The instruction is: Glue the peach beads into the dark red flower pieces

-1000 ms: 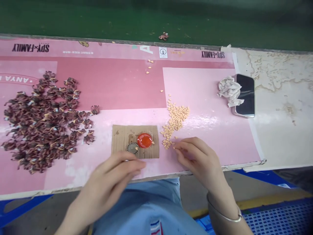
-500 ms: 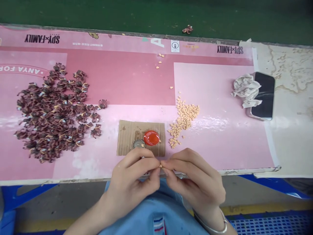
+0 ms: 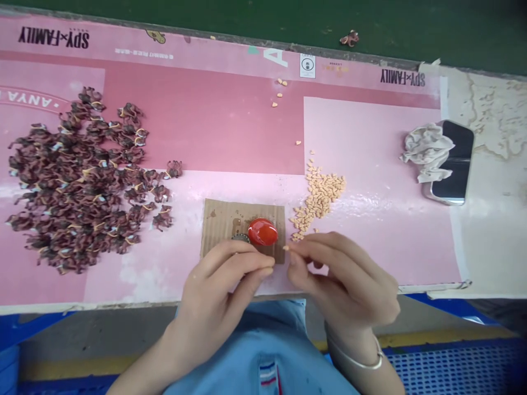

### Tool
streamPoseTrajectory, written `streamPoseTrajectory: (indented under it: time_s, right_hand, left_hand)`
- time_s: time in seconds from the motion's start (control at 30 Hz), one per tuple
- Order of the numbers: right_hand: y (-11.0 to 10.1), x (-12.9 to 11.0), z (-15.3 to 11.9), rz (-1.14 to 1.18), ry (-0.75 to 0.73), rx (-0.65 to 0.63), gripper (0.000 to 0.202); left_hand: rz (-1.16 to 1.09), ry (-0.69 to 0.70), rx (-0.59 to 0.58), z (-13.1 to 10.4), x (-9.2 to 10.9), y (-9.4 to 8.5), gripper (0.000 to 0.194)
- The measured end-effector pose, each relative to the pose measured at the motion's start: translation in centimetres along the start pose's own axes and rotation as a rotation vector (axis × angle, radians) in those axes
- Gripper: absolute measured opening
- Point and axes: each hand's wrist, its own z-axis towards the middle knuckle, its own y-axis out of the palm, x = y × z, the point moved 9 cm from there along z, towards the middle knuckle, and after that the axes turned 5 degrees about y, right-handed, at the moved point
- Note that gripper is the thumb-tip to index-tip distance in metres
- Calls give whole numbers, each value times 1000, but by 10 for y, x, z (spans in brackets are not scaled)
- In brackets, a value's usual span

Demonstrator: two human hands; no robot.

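My left hand [image 3: 224, 291] is pinched closed at the near edge of a cardboard piece [image 3: 222, 214]; whatever its fingertips hold, if anything, is too small to make out. To its right, my right hand [image 3: 346, 274] pinches a tiny beige piece [image 3: 286, 248] between thumb and finger. The two hands are apart. On the cardboard lies a glossy red oval dish [image 3: 262, 231], and a round metal cap [image 3: 241, 238] is partly hidden behind my left hand. A pile of small beige pieces [image 3: 319, 197] spreads just beyond my right hand.
A big heap of small dark brown figures [image 3: 78, 181] covers the table's left side. At the right, crumpled tissue [image 3: 428, 151] rests partly on a phone [image 3: 455, 164]. One brown figure [image 3: 349, 38] lies on the green surface past the far edge.
My hands have parted; my right hand has moved right and slightly away from me with a beige piece at its fingertips. The camera view has shifted a little.
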Motion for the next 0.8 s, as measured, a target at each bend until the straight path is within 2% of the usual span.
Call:
streamPoseTrajectory:
  time_s: [0.07, 0.2, 0.33, 0.53, 0.63, 0.7, 0.8]
  right_hand:
    - [4, 3, 4, -112, -57, -34, 18]
    - [12, -1, 7, -228, -178, -139, 17]
    - [14, -7, 8, -253, -209, -203, 18]
    - [15, -12, 6, -255, -240, -260, 14]
    - [15, -12, 6, -249, -243, -284, 12]
    - [13, -13, 8, -227, -227, -287, 14]
    - [3, -15, 13, -133, -160, -228, 20]
  left_hand:
    - [-22, -20, -1, -4, -6, -4, 22]
    - [-132, -85, 72, -16, -20, -15, 26]
    - [-152, -60, 107, -19, -23, -20, 31]
    - [-82, -128, 169, -23, -32, -27, 38]
    - [-95, -173, 244, -28, -35, -29, 35]
    - [-206, -235, 317, -31, -40, -30, 33]
    - [-553, -334, 361, -33, -47, -22, 28]
